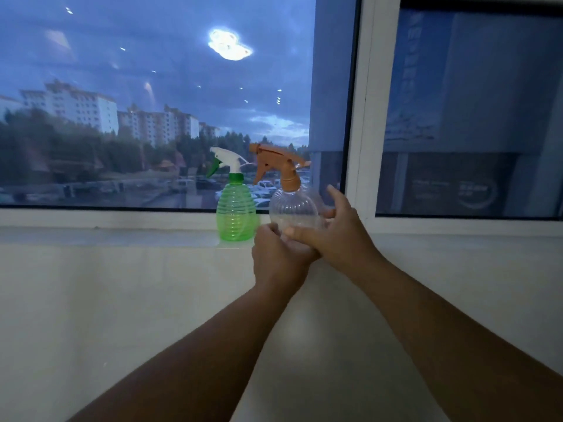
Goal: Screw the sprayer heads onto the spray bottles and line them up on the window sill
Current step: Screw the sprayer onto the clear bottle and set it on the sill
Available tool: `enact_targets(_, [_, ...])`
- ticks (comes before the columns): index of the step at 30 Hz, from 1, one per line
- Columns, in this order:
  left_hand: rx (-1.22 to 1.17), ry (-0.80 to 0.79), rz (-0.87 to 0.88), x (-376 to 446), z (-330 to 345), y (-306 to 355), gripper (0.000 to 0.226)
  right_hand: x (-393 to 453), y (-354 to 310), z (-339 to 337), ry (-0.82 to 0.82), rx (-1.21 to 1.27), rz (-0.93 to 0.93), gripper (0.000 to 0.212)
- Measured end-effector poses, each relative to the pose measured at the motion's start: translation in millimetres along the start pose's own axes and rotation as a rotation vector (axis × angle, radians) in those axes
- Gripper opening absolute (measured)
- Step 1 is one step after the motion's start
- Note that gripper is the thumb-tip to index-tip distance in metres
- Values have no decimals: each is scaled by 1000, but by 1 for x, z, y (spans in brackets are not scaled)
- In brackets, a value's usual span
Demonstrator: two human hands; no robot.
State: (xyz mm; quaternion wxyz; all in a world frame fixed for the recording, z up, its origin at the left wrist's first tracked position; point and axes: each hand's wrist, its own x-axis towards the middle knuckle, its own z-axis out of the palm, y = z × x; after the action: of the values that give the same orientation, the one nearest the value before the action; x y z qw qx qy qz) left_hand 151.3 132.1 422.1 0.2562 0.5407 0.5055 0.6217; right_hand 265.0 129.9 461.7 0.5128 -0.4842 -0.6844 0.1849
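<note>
A green ribbed spray bottle (236,213) with a white and green sprayer head (225,161) stands upright on the window sill (106,236). Just to its right is a clear ribbed bottle (294,210) carrying an orange sprayer head (280,164), its nozzle pointing left. My left hand (278,257) grips the clear bottle's base from below. My right hand (332,231) wraps its right side, thumb across the front and fingers behind. The clear bottle's bottom is hidden by my hands, so I cannot tell whether it rests on the sill.
A white window frame post (364,117) rises right of the bottles, with a lowered blind (330,71) beside it. Glass lies close behind the bottles. A pale wall (122,300) drops below the sill.
</note>
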Motion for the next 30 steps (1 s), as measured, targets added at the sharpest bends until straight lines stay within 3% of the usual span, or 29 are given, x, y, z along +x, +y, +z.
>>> enact_targets(3, [453, 181, 12, 23, 9, 1, 62, 28, 12, 9, 6, 70, 6, 91])
enact_targets(6, [729, 106, 68, 41, 12, -6, 73, 46, 29, 12, -19, 62, 66, 75])
enact_targets(8, [831, 79, 110, 50, 15, -11, 66, 55, 42, 11, -54, 69, 82, 66])
enact_targets(11, [851, 59, 138, 57, 15, -14, 64, 63, 49, 12, -66, 51, 91, 58])
enact_targets(18, [777, -11, 132, 66, 12, -10, 44, 73, 44, 19, -38, -33, 125, 61])
enact_targets(22, [716, -14, 102, 67, 14, -10, 57, 74, 40, 12, -123, -15, 160, 51])
enact_targets(30, [695, 45, 75, 62, 19, -15, 65, 68, 38, 5, -154, -10, 191, 63])
